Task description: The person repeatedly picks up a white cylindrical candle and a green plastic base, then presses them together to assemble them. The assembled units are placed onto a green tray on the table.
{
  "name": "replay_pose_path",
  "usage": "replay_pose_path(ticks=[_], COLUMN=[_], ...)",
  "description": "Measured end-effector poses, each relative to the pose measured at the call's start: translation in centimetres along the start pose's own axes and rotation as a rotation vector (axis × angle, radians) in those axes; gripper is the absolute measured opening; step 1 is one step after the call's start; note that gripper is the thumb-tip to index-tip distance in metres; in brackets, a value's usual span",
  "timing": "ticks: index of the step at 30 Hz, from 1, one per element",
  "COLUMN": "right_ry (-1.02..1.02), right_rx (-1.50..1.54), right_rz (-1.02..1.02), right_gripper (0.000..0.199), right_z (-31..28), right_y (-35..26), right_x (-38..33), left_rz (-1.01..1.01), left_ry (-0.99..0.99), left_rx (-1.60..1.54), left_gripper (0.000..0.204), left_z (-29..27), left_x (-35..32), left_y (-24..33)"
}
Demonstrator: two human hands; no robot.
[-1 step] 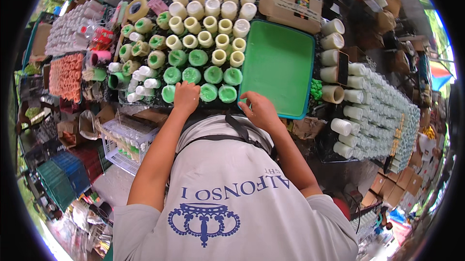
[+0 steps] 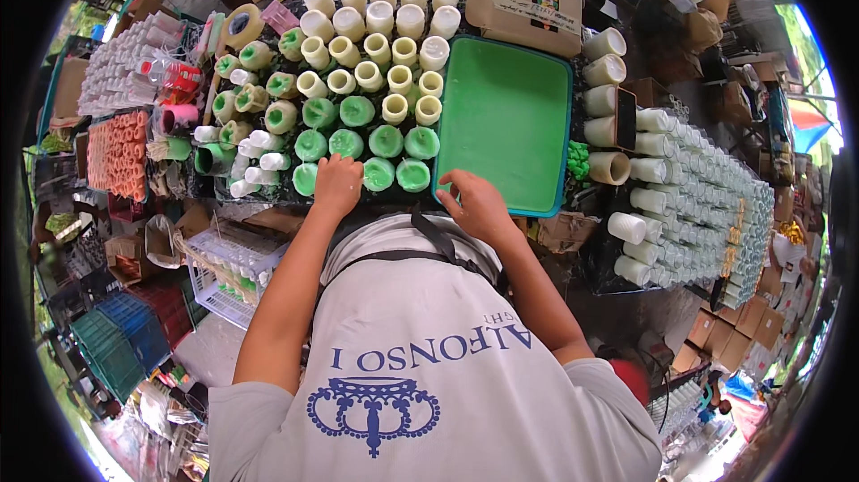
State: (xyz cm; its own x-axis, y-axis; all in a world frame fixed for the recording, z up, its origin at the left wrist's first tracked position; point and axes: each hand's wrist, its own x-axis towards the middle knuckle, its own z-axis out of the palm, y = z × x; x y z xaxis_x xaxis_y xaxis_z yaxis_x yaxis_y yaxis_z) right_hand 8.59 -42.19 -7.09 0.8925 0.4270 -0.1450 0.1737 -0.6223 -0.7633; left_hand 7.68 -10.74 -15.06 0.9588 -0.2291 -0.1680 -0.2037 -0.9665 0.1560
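Note:
My left hand [image 2: 338, 185] is closed, fingertips down, in the front row of green-filled cups, with what it grips hidden under it. On one side of it is a green-filled cup [image 2: 304, 179], on the other another green-filled cup [image 2: 379, 174]. At the near left corner of the green tray [image 2: 506, 124] is my right hand [image 2: 476, 203], thumb and forefinger apart, holding nothing that I can see. Behind the green-filled cups stand rows of pale yellow hollow cups [image 2: 368, 76] and, farther back, white-topped ones [image 2: 379, 17].
A cardboard box [image 2: 525, 9] lies beyond the tray. Tall pale cylinders [image 2: 605, 70] line the tray's right side, near a phone-like dark slab [image 2: 625, 119]. Many white cups [image 2: 698, 182] fill the right table. Left are tape [image 2: 242, 25], a bottle [image 2: 172, 75] and orange pieces [image 2: 118, 155].
The whole view has shifted slightly, so the cups and tray sit a little farther left. Both hands keep nearly the same pose and place among them.

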Motion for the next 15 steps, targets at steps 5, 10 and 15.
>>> replay_pose_path(ticks=[5, 10, 15], right_ry=[0.010, 0.035, 0.045], right_rx=[0.070, 0.100, 0.096], right_rz=[0.177, 0.198, 0.217], right_gripper=[0.025, 0.025, 0.024], right_z=[-0.8, -1.1, -1.8], right_y=[1.0, 1.3, 1.2], right_x=[-1.5, -1.9, -2.0], left_rz=[0.143, 0.231, 0.359], left_ry=[-0.041, -0.006, -0.027], left_rx=[-0.025, -0.046, -0.016], left_gripper=[0.013, 0.009, 0.009], left_z=[-0.6, -0.9, -1.2], left_x=[0.8, 1.6, 2.6], left_y=[0.8, 0.5, -0.2])
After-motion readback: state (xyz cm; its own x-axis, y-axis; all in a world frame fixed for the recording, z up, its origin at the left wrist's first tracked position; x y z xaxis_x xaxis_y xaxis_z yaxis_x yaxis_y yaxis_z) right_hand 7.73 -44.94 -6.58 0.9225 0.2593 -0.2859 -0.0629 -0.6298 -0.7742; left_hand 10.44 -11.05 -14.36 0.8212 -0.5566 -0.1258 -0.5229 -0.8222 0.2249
